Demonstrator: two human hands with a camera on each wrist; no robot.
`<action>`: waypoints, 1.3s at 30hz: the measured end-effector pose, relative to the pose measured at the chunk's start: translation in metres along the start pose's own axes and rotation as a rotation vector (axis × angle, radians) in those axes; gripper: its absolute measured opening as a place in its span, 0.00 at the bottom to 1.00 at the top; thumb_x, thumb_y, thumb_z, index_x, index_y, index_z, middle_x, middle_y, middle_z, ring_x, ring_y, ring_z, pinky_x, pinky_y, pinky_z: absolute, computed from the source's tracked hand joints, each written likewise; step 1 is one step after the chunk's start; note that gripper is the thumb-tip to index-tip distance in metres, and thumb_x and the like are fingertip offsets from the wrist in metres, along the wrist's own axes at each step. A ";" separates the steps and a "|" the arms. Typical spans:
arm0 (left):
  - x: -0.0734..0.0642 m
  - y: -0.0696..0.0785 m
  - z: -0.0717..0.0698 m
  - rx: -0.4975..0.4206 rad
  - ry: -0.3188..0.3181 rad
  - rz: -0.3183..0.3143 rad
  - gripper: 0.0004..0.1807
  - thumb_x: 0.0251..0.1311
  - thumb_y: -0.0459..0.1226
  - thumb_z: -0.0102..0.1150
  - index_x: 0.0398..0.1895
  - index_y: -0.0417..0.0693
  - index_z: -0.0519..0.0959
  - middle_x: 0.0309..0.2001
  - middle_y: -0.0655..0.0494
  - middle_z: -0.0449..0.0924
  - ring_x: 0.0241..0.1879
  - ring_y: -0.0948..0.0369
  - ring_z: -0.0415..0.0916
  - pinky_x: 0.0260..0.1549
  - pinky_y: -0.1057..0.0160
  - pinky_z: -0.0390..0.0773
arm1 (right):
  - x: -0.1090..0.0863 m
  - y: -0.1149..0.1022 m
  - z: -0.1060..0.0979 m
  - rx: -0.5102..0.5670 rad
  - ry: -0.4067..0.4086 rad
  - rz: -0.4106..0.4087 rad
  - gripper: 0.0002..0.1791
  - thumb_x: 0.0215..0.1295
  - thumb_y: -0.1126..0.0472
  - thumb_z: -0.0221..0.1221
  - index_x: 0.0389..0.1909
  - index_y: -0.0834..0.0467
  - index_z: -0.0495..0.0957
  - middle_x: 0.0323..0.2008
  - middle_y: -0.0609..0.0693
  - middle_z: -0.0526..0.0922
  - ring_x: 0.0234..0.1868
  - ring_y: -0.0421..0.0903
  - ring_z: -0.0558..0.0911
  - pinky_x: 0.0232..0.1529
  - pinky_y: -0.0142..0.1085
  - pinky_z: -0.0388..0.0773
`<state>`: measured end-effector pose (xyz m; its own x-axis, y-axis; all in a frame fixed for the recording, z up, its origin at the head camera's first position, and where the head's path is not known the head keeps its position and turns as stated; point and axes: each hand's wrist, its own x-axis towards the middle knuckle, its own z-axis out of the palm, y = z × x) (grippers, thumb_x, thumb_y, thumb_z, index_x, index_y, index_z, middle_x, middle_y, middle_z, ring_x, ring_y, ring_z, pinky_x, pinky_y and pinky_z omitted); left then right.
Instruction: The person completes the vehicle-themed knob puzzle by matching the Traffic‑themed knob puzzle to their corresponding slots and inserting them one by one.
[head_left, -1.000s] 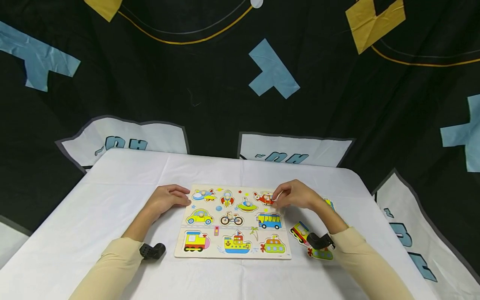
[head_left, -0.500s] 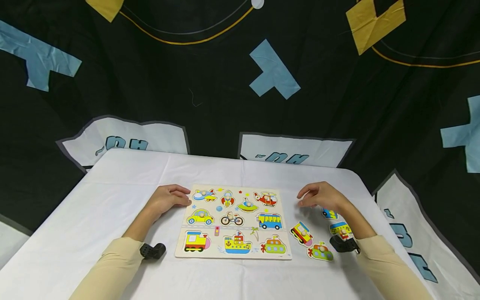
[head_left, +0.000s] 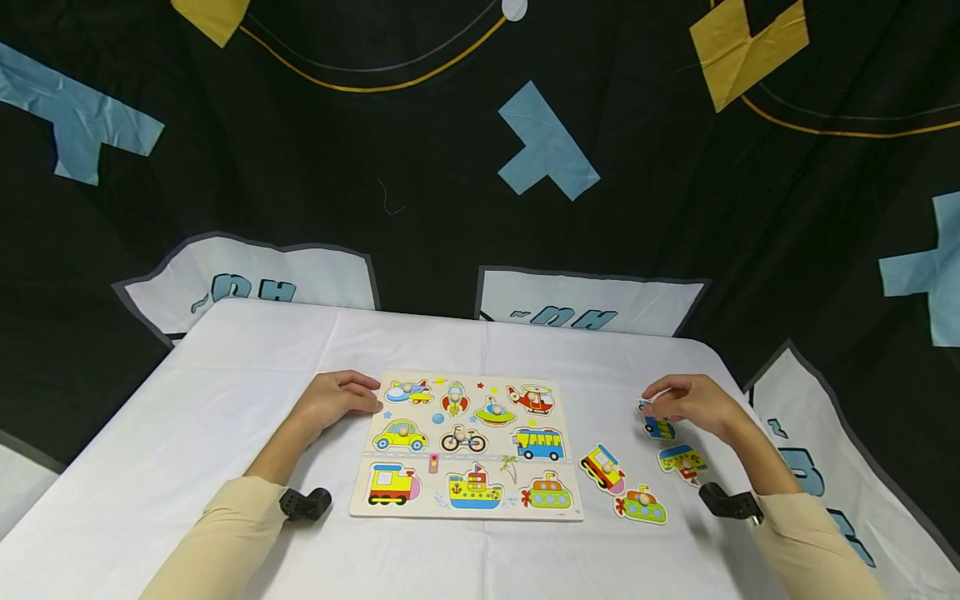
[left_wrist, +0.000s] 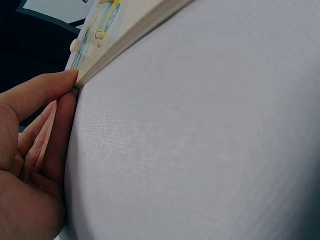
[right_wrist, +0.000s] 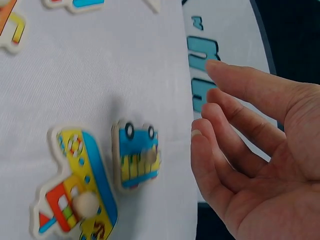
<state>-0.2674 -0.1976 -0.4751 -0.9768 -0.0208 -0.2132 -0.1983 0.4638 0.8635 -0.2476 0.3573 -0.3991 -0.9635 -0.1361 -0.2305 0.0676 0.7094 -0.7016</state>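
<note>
A wooden knob puzzle board (head_left: 480, 508) with printed vehicles lies on the white table. My left hand (head_left: 333, 402) rests at its left edge; the left wrist view has the fingertips (left_wrist: 74, 76) touching the board's edge. To the right, my right hand (head_left: 693, 404) hovers over a loose bus piece (head_left: 658, 427), partly covering it. Thumb and fingers stand apart there, and the right wrist view shows nothing between them, with the bus piece (right_wrist: 140, 157) beside them. Nearby lies a ship piece (head_left: 681, 460), its round knob visible in the right wrist view.
A train piece (head_left: 602, 468) and a green submarine piece (head_left: 641, 505) lie just right of the board. On the board, pieces with knobs include the helicopter (head_left: 532, 400), car (head_left: 401, 434) and bicycle (head_left: 462, 439). A dark cloth (head_left: 300, 167) hangs behind the table.
My right hand has left the helicopter on the board and moved right, to above the loose bus piece. The left hand stays at the board's left edge.
</note>
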 end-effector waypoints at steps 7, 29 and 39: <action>0.000 -0.001 0.000 -0.002 0.004 0.004 0.25 0.53 0.42 0.74 0.55 0.45 0.83 0.36 0.56 0.91 0.42 0.60 0.84 0.50 0.57 0.75 | -0.008 0.015 -0.003 -0.036 0.054 0.074 0.26 0.63 0.49 0.68 0.56 0.61 0.81 0.43 0.52 0.87 0.45 0.50 0.82 0.50 0.45 0.81; 0.000 -0.001 0.001 -0.011 0.008 0.001 0.25 0.52 0.41 0.74 0.54 0.44 0.83 0.35 0.56 0.90 0.40 0.60 0.84 0.47 0.61 0.76 | 0.002 0.050 0.012 0.032 0.201 0.176 0.26 0.63 0.48 0.68 0.54 0.63 0.81 0.50 0.61 0.84 0.41 0.51 0.78 0.39 0.37 0.73; -0.002 0.001 -0.001 -0.031 -0.010 0.020 0.25 0.52 0.40 0.75 0.54 0.42 0.82 0.35 0.55 0.90 0.38 0.63 0.84 0.41 0.67 0.77 | 0.005 0.052 0.021 0.049 0.215 0.196 0.25 0.62 0.49 0.69 0.50 0.64 0.81 0.46 0.62 0.82 0.36 0.48 0.79 0.35 0.34 0.76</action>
<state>-0.2656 -0.1980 -0.4735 -0.9798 -0.0027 -0.1999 -0.1811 0.4359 0.8816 -0.2437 0.3789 -0.4513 -0.9633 0.1531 -0.2205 0.2650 0.6726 -0.6909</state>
